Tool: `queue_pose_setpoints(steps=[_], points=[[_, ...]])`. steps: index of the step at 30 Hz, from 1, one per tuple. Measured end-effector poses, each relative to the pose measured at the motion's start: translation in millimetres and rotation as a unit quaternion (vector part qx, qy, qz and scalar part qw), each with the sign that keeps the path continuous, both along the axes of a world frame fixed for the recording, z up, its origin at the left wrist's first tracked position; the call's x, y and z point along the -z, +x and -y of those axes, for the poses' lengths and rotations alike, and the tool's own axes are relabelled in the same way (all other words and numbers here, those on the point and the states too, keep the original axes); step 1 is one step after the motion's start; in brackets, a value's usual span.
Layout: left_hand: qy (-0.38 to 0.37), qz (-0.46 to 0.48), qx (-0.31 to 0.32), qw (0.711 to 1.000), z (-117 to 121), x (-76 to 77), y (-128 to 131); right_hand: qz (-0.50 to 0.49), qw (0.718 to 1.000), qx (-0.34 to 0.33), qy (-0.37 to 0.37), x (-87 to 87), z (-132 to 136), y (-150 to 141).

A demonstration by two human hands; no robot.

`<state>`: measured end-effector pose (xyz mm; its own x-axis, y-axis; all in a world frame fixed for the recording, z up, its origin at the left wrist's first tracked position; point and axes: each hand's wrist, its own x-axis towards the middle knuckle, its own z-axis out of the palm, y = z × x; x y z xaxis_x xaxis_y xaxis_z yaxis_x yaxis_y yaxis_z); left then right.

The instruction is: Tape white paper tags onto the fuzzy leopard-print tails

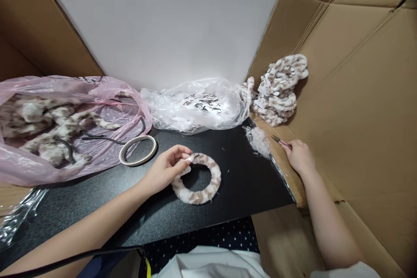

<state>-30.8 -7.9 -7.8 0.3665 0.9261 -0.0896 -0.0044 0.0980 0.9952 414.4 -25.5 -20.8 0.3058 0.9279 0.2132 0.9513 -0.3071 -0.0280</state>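
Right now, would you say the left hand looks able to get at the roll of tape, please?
Probably yes: the roll of tape lies at the edge of the pink bag, near the left hand, with nothing seen on top. The hand would likely need to release the fluffy ring first.

Fuzzy brn/wht ring [215,177] on blk tabletop [241,182]

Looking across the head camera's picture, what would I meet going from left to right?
Pink plastic bag, tape roll, left hand, brown-and-white fluffy ring, loose white fluff, small tool, right hand.
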Motion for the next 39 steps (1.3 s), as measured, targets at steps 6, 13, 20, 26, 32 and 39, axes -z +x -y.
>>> queue_pose_setpoints(steps=[6, 13, 20, 26, 32, 39], points=[[-0.156, 0.108, 0.017, 0.982, 2, -5.0, 2, -0.131, 0.986, 0.006, 0.104, -6.1, -10, -14], [-0.195, 0.151, 0.051, 0.968, 8, -2.7, 5, -0.596, 0.781, -0.185, 0.022, -20.0, 27, -181], [-0.137, 0.15, 0.08, 0.976, 12, 2.4, 5, -0.494, 0.829, -0.263, 0.029, -11.8, 41, -262], [-0.116, 0.123, 0.052, 0.984, 15, 1.0, 6, -0.44, 0.856, -0.268, 0.042, -4.3, 43, -257], [-0.055, 0.073, 0.023, 0.996, 18, -0.5, 7, -0.397, 0.88, -0.254, 0.054, -4.2, 46, -260], [0.041, -0.007, -0.002, 0.999, 22, 3.2, 6, -0.376, 0.891, -0.249, 0.06, -4.0, 46, -259]])
